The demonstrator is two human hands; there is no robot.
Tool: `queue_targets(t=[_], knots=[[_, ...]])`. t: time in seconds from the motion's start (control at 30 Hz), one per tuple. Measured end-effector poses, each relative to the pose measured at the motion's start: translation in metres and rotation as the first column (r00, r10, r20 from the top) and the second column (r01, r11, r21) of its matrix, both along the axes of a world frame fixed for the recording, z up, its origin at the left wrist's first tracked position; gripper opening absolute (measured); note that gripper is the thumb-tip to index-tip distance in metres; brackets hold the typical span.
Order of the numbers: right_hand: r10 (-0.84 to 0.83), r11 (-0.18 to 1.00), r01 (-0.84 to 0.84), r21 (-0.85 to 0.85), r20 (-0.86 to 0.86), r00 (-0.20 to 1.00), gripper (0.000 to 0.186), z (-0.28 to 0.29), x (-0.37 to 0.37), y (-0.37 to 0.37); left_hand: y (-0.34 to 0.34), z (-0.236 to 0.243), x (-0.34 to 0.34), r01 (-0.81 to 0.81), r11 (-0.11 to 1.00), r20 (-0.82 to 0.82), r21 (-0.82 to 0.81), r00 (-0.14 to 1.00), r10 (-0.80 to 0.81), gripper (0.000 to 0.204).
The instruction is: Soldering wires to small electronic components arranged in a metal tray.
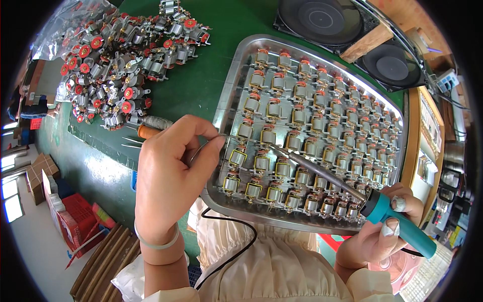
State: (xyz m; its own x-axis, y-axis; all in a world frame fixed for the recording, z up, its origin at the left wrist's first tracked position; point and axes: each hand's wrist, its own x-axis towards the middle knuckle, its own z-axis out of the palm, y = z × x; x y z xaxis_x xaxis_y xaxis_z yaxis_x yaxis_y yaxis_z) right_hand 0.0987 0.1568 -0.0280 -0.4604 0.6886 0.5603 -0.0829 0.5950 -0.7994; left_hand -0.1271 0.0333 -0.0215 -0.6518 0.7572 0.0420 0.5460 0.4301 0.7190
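My right hand (390,221), two fingertips wrapped in white tape, grips the green handle of a soldering iron (329,175). Its thin tip reaches left to one of the small silver motors (268,135) in a metal tray (232,75). My left hand (171,173) is closed in a pinch at the tray's left edge. From its thumb and forefinger a thin solder wire (241,138) runs toward the iron's tip. Rows of these motors fill the tray; the nearer left ones show yellow frames, and red parts top many farther ones.
A heap of loose motors with red discs (110,70) lies at the far left beside a clear plastic bag (55,30). An orange-handled tool (147,132) lies partly behind my left hand. Black speakers (319,20) stand at the far right. A black cable (249,241) crosses my lap.
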Motion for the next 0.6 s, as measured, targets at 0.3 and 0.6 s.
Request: queue_targets(t=[0.3, 0.6], knots=[[0.032, 0.999, -0.032, 0.005, -0.001, 0.999, 0.027, -0.0004, -0.0012, 0.0015, -0.0001, 0.0004, 0.0, 0.003, 1.0, 0.013, -0.01, 1.0, -0.002, 0.007], [0.024, 0.999, -0.024, -0.027, 0.01, 1.0, 0.025, -0.0012, -0.0023, 0.0007, 0.001, -0.0017, -0.0005, 0.012, 1.0, 0.015, -0.007, 1.0, -0.012, 0.007]])
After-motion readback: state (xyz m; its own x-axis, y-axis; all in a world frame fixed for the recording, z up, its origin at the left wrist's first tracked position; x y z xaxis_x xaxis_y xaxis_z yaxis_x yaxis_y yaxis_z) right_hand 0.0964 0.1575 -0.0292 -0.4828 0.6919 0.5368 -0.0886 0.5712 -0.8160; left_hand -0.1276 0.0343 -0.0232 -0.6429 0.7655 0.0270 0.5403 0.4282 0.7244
